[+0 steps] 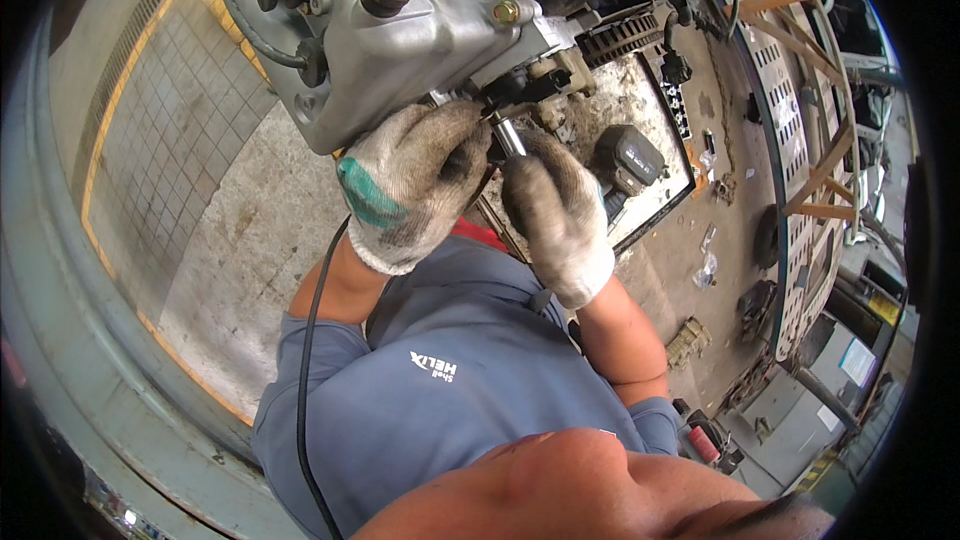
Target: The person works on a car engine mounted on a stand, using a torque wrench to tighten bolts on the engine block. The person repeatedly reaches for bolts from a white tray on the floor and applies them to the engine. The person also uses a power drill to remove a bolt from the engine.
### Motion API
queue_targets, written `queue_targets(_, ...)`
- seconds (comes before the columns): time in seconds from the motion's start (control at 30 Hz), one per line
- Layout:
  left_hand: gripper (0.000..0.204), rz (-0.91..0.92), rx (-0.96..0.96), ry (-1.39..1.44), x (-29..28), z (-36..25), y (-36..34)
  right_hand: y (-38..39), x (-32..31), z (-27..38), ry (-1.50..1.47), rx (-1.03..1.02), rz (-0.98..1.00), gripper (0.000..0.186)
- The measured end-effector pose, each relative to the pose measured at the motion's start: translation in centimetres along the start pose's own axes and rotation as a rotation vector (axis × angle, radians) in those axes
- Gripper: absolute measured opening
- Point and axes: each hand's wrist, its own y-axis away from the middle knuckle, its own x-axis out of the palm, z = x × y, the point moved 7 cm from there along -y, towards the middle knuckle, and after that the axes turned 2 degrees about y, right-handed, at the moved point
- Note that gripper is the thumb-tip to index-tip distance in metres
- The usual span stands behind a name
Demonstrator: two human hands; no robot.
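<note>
A large silver engine cover sits in front of me, with dark hoses and fittings joined to it. My left hand, in a dirty white knit glove with a green patch, is closed at its lower edge. What those fingers hold, if anything, is hidden. In my gloved right hand is a shiny cylindrical metal tool. Its upper end points at a small dark fitting below the cover, between my hands. The right fingers wrap around its lower end and are slightly blurred.
Right of my right hand, a black cordless tool lies on a stained, dark-edged tray. Farther right stands a perforated metal frame with wooden struts. Small parts and scraps litter the floor. A black cable hangs at my left side.
</note>
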Motion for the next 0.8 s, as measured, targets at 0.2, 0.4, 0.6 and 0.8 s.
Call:
queue_targets(0.2,0.031,0.022,-0.006,0.022,-0.2,-0.1,-0.1,-0.1,-0.2,1.4,0.426,-0.345,-0.149,0.033)
queue_targets(0.4,0.032,0.037,0.081,0.026,-0.4,-0.3,0.0,0.7,1.8,-2.5,-0.803,0.380,0.092,0.033)
queue_targets(0.6,0.030,0.049,0.019,-0.003,-0.3,-0.3,-0.1,0.3,0.3,-2.0,-0.182,0.341,0.097,0.036)
queue_targets(0.8,0.029,0.011,0.020,0.048,-0.2,0.1,-0.1,-0.1,0.3,1.9,0.563,-0.353,-0.169,0.029)
